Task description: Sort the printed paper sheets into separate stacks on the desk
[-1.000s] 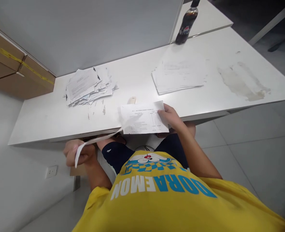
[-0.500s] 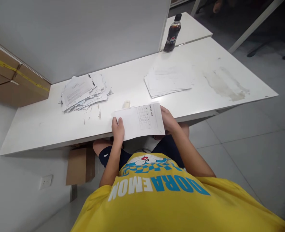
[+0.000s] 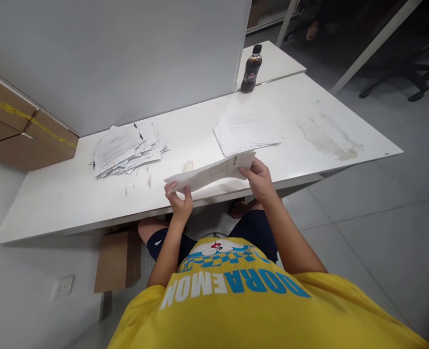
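Head view: both bare hands grip a thin white printed paper sheet (image 3: 210, 175) over the front edge of a glossy white tabletop (image 3: 189, 140).
Left hand (image 3: 180, 202) pinches the sheet's left end, thumb against fingers; right hand (image 3: 258, 179) clamps its right end; sheet bowed and tilted, table-like print too small to read; small cream rounded block (image 3: 189, 166) just beyond it, ragged heap of printed white papers (image 3: 125, 148) to the left, neater white paper stack (image 3: 249, 131) to the right, text illegible on both; yellow cloth T-shirt (image 3: 229, 310) reads "DORAEMON" in white and blue, upside down, with a cartoon face; dark cola bottle (image 3: 251, 70), clear plastic, black cap, round Pepsi emblem, upright farther back; brown cardboard boxes (image 3: 51, 138) with yellow tape far left.
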Action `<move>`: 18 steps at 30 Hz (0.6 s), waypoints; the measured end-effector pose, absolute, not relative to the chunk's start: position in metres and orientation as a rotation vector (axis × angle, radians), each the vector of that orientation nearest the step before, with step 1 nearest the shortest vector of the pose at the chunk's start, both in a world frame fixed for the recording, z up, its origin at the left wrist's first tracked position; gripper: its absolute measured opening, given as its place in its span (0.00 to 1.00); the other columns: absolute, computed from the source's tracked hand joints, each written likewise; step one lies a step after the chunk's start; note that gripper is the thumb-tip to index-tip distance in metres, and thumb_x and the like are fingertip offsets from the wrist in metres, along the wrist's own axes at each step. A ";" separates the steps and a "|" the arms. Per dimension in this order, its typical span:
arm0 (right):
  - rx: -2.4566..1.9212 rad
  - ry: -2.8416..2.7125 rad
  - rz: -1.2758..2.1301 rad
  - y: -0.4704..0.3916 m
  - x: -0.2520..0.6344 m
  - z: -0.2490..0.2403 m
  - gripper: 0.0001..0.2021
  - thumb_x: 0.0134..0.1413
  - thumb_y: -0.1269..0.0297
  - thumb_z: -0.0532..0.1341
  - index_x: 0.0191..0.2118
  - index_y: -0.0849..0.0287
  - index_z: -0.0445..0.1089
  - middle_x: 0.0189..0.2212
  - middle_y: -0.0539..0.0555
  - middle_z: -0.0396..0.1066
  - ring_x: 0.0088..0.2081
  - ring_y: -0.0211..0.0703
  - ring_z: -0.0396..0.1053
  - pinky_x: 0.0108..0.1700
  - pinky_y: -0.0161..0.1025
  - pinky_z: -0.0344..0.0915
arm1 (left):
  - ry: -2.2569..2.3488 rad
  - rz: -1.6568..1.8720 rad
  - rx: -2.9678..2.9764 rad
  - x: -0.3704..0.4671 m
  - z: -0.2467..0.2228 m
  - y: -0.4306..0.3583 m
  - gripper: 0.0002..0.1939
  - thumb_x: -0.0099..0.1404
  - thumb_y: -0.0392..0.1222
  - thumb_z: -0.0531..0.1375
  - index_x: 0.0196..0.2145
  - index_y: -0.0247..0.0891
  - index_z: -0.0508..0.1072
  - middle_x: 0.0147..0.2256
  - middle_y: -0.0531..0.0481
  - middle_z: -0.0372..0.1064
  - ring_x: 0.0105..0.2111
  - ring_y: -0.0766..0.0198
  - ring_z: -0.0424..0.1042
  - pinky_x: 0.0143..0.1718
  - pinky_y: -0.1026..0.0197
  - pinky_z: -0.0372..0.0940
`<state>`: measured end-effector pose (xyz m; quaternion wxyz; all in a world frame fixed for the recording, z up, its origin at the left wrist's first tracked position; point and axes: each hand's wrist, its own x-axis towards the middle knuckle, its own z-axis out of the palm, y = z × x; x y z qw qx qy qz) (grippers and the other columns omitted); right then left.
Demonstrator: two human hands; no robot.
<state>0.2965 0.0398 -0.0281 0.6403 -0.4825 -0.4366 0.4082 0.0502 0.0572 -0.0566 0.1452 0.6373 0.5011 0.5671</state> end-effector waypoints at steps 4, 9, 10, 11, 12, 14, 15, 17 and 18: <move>-1.216 -1.053 0.994 0.045 0.303 -0.037 0.15 0.47 0.50 0.65 0.35 0.56 0.73 0.33 0.51 0.74 0.38 0.47 0.70 0.44 0.43 0.66 | 1.390 1.634 1.615 0.054 -0.066 0.061 0.37 0.66 0.57 0.58 0.64 0.44 0.44 0.51 0.38 0.60 0.48 0.59 0.69 0.51 0.56 0.65; -1.324 -1.078 1.011 0.031 0.311 -0.028 0.14 0.50 0.51 0.62 0.35 0.57 0.73 0.31 0.50 0.72 0.35 0.44 0.68 0.37 0.38 0.64 | 1.395 1.516 1.440 0.044 -0.057 0.051 0.22 0.64 0.56 0.60 0.49 0.40 0.67 0.37 0.47 0.67 0.37 0.62 0.71 0.41 0.62 0.67; -1.359 -1.086 1.041 0.027 0.312 -0.026 0.13 0.50 0.52 0.62 0.35 0.57 0.73 0.30 0.50 0.72 0.34 0.44 0.68 0.36 0.38 0.63 | 1.405 1.506 1.412 0.041 -0.055 0.048 0.20 0.64 0.54 0.60 0.48 0.40 0.69 0.35 0.48 0.67 0.36 0.63 0.70 0.40 0.63 0.67; -1.399 -1.082 1.075 0.023 0.314 -0.026 0.13 0.50 0.53 0.62 0.34 0.57 0.73 0.30 0.50 0.72 0.33 0.44 0.68 0.35 0.38 0.63 | 1.411 1.483 1.396 0.038 -0.052 0.046 0.18 0.64 0.52 0.60 0.47 0.40 0.70 0.34 0.50 0.67 0.34 0.64 0.70 0.38 0.64 0.67; -1.438 -1.067 1.108 0.019 0.315 -0.026 0.12 0.49 0.54 0.62 0.34 0.57 0.73 0.29 0.50 0.72 0.32 0.44 0.68 0.34 0.38 0.63 | 1.417 1.451 1.392 0.035 -0.050 0.045 0.17 0.65 0.51 0.59 0.48 0.40 0.70 0.31 0.51 0.66 0.31 0.65 0.69 0.35 0.64 0.67; -1.505 -1.009 1.176 0.010 0.317 -0.029 0.12 0.47 0.55 0.62 0.34 0.58 0.74 0.28 0.50 0.72 0.31 0.44 0.68 0.33 0.38 0.64 | 1.450 1.393 1.441 0.029 -0.046 0.046 0.15 0.68 0.48 0.56 0.49 0.40 0.70 0.29 0.53 0.66 0.28 0.66 0.68 0.33 0.64 0.67; -1.531 -0.974 1.217 0.005 0.317 -0.032 0.12 0.47 0.55 0.62 0.34 0.58 0.74 0.27 0.50 0.72 0.30 0.44 0.68 0.32 0.39 0.64 | 1.481 1.382 1.497 0.027 -0.043 0.048 0.14 0.68 0.46 0.55 0.49 0.40 0.70 0.30 0.52 0.67 0.28 0.66 0.69 0.34 0.63 0.68; -1.555 -0.924 1.315 -0.006 0.317 -0.039 0.13 0.44 0.55 0.63 0.35 0.58 0.74 0.27 0.51 0.73 0.30 0.45 0.69 0.31 0.39 0.65 | 1.527 1.367 1.650 0.024 -0.039 0.057 0.13 0.69 0.45 0.53 0.47 0.40 0.72 0.37 0.48 0.70 0.34 0.63 0.72 0.40 0.59 0.69; -1.550 -0.910 1.363 -0.011 0.316 -0.042 0.14 0.43 0.56 0.64 0.35 0.59 0.75 0.27 0.51 0.74 0.30 0.45 0.69 0.32 0.39 0.65 | 1.517 1.344 1.741 0.024 -0.036 0.064 0.13 0.69 0.45 0.53 0.47 0.40 0.72 0.41 0.46 0.70 0.38 0.61 0.73 0.43 0.57 0.69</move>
